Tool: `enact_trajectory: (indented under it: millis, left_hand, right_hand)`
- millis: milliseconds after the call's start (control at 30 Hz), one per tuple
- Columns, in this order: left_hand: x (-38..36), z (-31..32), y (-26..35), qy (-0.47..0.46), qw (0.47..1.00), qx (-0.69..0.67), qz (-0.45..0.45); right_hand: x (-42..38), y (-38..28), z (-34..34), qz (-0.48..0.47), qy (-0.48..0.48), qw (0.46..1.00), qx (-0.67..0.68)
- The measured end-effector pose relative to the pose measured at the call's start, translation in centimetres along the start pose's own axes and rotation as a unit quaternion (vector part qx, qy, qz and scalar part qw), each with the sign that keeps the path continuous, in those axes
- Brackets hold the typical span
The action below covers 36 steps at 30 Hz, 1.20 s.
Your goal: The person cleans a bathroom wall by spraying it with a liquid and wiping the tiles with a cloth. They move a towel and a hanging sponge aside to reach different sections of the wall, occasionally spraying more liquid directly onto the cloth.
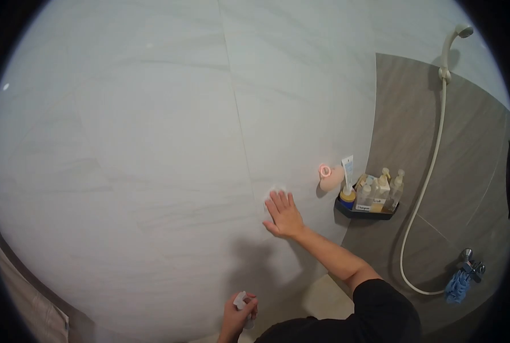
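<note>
My right hand lies flat on the pale wall with its fingers spread. Under the fingertips a thin white piece shows at the edges; whether it is cloth or tissue I cannot make out. Lower down, my left hand is closed around a small whitish spray bottle, held upright and apart from the wall. Its body is mostly covered by the fingers.
A dark corner shelf holds several pump bottles and a blue-and-yellow jar. Left of it, a pink item hangs on the wall. The shower hose runs down near the tap, where a blue bath puff hangs.
</note>
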State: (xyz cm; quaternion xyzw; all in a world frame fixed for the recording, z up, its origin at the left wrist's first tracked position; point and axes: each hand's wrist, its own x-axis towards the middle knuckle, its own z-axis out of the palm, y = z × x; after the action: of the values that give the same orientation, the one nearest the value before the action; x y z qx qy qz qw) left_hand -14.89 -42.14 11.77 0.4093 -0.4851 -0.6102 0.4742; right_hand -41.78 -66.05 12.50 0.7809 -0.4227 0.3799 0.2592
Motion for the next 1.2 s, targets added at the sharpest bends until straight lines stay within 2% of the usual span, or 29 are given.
enact_trajectory:
  millis: [133,233,367,467,567,700,833,867,900,933,967,1000,1033,1067,1133,1200]
  left_hand:
    - [0.2,-0.2,-0.6,0.013,1.000,-0.014,0.004]
    - [0.0,-0.4,-0.6,0.021,1.000,-0.015,0.006]
    - [-0.8,-0.9,-0.7,0.041,0.999,-0.035,0.007]
    - [-1.6,-1.4,-1.1,0.046,0.998,-0.037,0.009]
    - [-2.0,-1.5,-1.4,0.065,0.997,-0.025,0.020]
    - [-1.5,-1.5,-1.5,0.059,0.998,-0.020,0.029]
    - [-0.6,-1.3,-1.8,0.018,0.999,-0.034,0.022]
    - [-0.6,-1.1,-1.7,0.007,0.999,-0.041,0.014]
    - [-0.5,-1.0,-1.7,0.005,0.999,-0.041,0.017]
    - [-0.3,-0.9,-1.9,-0.003,0.999,-0.039,0.020]
    - [-0.3,-0.9,-2.0,-0.010,0.999,-0.036,0.019]
    - [-0.5,-0.9,-2.1,-0.012,0.999,-0.034,0.015]
    - [-0.6,-0.8,-2.1,-0.009,0.999,-0.031,0.013]
    - [-0.5,-0.8,-2.0,-0.006,0.999,-0.028,0.014]
    - [-0.7,-1.2,-1.9,0.000,0.999,-0.031,0.019]
    - [-1.1,-1.7,-2.1,0.008,0.999,-0.037,0.017]
  right_hand:
    - [15.9,1.6,-10.7,-0.020,0.110,0.994,0.009]
    - [26.0,5.0,-17.1,-0.035,0.190,0.980,-0.049]
    - [33.1,12.4,-21.6,0.043,0.306,0.949,-0.062]
    - [32.1,14.2,-22.0,0.077,0.323,0.943,-0.015]
    - [27.9,11.7,-18.2,0.062,0.301,0.951,-0.046]
    - [15.3,4.7,-10.7,0.047,0.181,0.982,0.009]
    - [0.3,0.6,-1.0,0.150,0.062,0.985,0.057]
    - [-1.3,-0.1,-0.2,0.150,0.063,0.985,0.055]
    - [-2.2,-0.8,0.2,0.192,0.046,0.977,0.085]
    - [-2.5,-0.8,0.7,0.234,0.029,0.965,0.115]
    - [-1.5,-1.4,0.5,0.238,0.067,0.958,0.146]
    - [-0.2,-1.4,-0.4,0.243,0.066,0.957,0.145]
    - [2.2,-0.6,-1.8,0.222,0.111,0.961,0.121]
    - [5.1,0.6,-3.5,0.198,0.155,0.963,0.097]
    - [11.8,3.5,-8.4,0.191,0.178,0.963,0.067]
    - [17.9,8.8,-11.1,0.203,0.271,0.941,0.024]
